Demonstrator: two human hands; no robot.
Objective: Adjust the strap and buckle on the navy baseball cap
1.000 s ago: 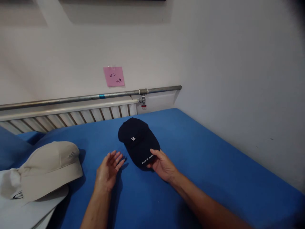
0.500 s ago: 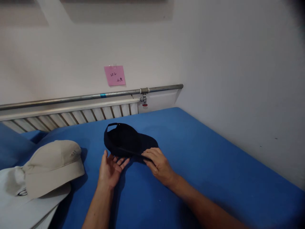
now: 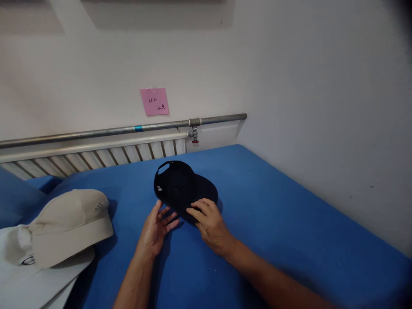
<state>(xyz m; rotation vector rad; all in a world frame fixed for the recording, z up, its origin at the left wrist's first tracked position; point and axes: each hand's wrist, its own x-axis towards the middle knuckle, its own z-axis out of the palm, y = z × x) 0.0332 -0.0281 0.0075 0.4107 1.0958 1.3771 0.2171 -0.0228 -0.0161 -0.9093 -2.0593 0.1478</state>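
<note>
A dark navy cap (image 3: 180, 186) lies upside down on the blue mattress (image 3: 273, 223), its inside and back strap facing up. My right hand (image 3: 209, 225) grips the cap's brim, fingers on top of it. My left hand (image 3: 156, 229) is beside the brim on the left, fingers spread and touching its underside edge.
A beige cap (image 3: 67, 225) rests on a white cap (image 3: 28, 274) at the left. A radiator (image 3: 93, 156) and a metal pipe (image 3: 128, 128) run along the back wall under a pink note (image 3: 154, 101). A white wall borders the mattress on the right.
The navy cap was turned over from logo side up to inside up. My left hand came in to its brim.
</note>
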